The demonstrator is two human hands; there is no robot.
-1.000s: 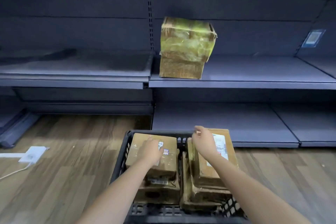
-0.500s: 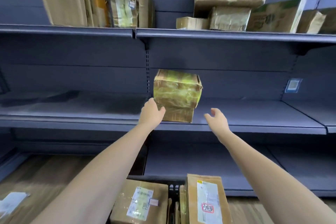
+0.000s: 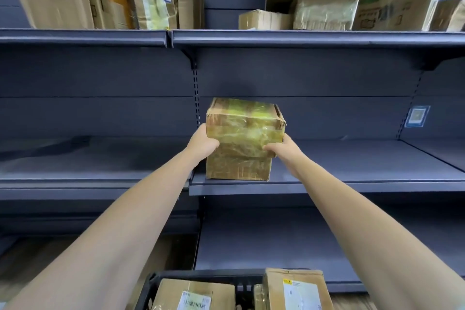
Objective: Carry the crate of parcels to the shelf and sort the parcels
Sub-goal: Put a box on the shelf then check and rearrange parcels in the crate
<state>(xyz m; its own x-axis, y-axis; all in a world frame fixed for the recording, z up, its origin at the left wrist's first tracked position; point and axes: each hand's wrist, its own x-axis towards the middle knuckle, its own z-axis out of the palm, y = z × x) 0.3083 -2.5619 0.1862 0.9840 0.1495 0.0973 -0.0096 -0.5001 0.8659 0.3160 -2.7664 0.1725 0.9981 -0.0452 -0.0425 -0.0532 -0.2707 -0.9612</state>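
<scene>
Left grip and right grip clasping opposite sides of taped box, resting on middle shelf at front edge. Stiff, glossy tape, likely slippery; best held low at corners. Half a second earlier, both grips apart from it, reaching. Crate below.

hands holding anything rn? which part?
Yes: both grip the tape-wrapped box standing on the middle shelf. Left hand on its left side, right hand on its right side, about mid-height.
</scene>
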